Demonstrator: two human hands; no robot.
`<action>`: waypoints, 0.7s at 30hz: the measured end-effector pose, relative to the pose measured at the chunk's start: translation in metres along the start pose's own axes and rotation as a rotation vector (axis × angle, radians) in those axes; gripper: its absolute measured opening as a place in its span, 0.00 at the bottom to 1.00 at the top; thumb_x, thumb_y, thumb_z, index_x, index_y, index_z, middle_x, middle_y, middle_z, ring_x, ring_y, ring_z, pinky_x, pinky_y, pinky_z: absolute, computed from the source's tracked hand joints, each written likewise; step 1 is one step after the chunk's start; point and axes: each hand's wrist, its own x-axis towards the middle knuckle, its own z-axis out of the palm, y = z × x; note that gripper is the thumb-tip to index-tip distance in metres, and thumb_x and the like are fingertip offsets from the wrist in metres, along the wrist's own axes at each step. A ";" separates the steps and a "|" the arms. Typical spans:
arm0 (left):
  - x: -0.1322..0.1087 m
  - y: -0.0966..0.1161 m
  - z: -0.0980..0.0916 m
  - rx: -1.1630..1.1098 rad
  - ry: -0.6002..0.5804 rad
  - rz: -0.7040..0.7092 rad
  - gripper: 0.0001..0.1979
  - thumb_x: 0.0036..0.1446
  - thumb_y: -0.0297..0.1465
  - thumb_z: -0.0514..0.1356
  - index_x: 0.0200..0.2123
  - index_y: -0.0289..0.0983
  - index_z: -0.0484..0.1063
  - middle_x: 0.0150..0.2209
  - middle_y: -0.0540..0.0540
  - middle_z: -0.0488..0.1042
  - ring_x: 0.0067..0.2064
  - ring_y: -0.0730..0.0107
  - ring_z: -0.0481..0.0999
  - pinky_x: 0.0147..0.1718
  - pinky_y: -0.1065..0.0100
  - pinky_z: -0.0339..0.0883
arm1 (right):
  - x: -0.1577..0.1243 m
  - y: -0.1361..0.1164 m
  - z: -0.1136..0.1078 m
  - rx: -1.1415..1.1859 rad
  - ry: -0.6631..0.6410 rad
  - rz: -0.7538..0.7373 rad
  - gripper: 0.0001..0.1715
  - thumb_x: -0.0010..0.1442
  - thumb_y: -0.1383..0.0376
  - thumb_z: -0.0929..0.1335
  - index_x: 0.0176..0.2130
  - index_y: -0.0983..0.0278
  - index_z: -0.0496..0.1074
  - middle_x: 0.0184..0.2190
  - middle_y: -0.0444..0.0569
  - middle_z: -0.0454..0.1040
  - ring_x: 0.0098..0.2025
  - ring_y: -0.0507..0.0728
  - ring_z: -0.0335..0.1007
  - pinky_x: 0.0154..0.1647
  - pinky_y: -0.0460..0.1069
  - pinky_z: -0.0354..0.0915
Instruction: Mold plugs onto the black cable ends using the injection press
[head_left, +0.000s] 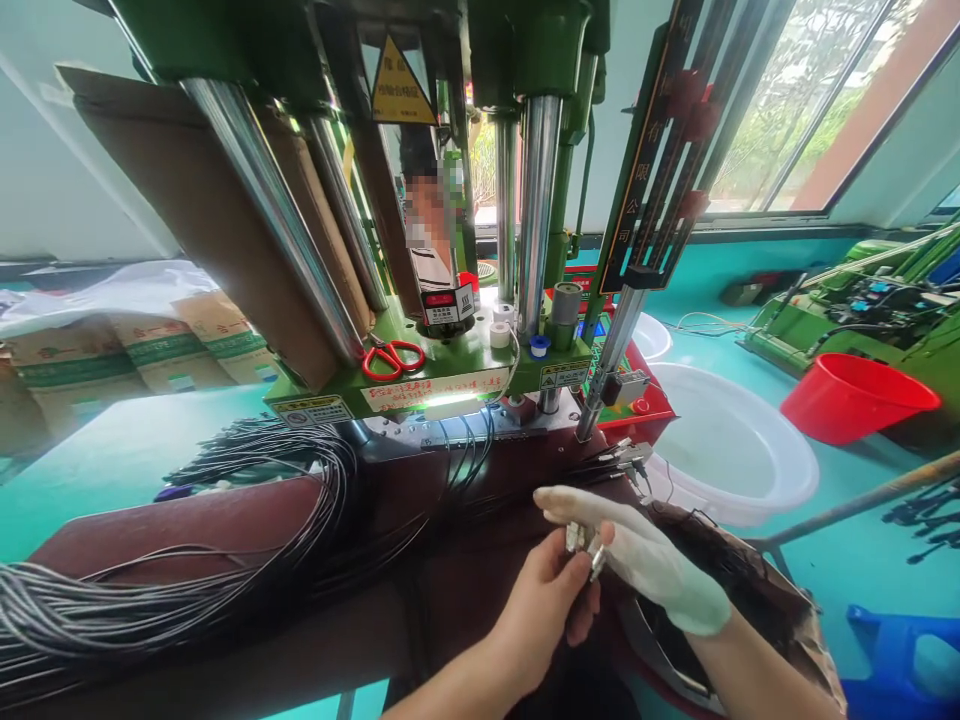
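Note:
My left hand point(544, 595) is bare and closed on small silvery metal pieces point(576, 537), which look like connector shells. They stick out between its thumb and fingers. My right hand point(645, 555) wears a whitish glove and lies close against the left one. Its fingers are stretched out together, and a bare fingertip shows beside the metal pieces; whether it grips one I cannot tell. Just beyond the hands, black cables point(592, 465) end in metal connectors point(636, 460) on the dark red worktop point(480, 580). Several cables run under the lit front of the green press point(472, 385).
A large coil of black cable point(330, 480) covers the worktop's left side. Red-handled scissors point(394, 360) lie on the press. To the right stand a white tub point(735, 440), a red bucket point(859, 400) and a blue stool point(900, 660). An open-topped brown container point(795, 600) is beside my right forearm.

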 end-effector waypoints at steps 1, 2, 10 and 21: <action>0.001 -0.001 -0.002 0.019 0.014 0.022 0.15 0.51 0.40 0.57 0.33 0.34 0.62 0.18 0.55 0.64 0.13 0.85 0.55 0.12 0.77 0.43 | 0.004 0.002 -0.001 0.036 0.037 0.008 0.28 0.60 0.52 0.61 0.55 0.62 0.64 0.55 0.54 0.64 0.56 0.62 0.60 0.58 0.59 0.53; 0.002 -0.003 -0.004 0.027 0.014 0.033 0.14 0.51 0.39 0.57 0.32 0.33 0.62 0.19 0.54 0.65 0.14 0.84 0.56 0.13 0.76 0.44 | 0.008 0.005 -0.001 0.061 0.071 0.030 0.27 0.60 0.52 0.61 0.54 0.62 0.64 0.55 0.54 0.65 0.56 0.61 0.60 0.58 0.59 0.53; 0.004 0.000 -0.011 -0.135 0.098 0.029 0.16 0.44 0.34 0.64 0.33 0.32 0.65 0.23 0.49 0.69 0.20 0.79 0.64 0.18 0.74 0.53 | 0.019 0.011 0.009 -0.330 0.114 0.319 0.29 0.58 0.52 0.62 0.57 0.58 0.61 0.55 0.53 0.65 0.44 0.62 0.71 0.26 0.49 0.72; -0.005 -0.019 -0.010 -0.229 -0.067 -0.241 0.24 0.39 0.49 0.63 0.29 0.34 0.65 0.16 0.50 0.68 0.15 0.73 0.66 0.14 0.71 0.60 | 0.017 0.009 0.008 -0.518 -0.281 0.013 0.25 0.63 0.57 0.56 0.55 0.64 0.64 0.54 0.53 0.67 0.56 0.57 0.61 0.57 0.54 0.57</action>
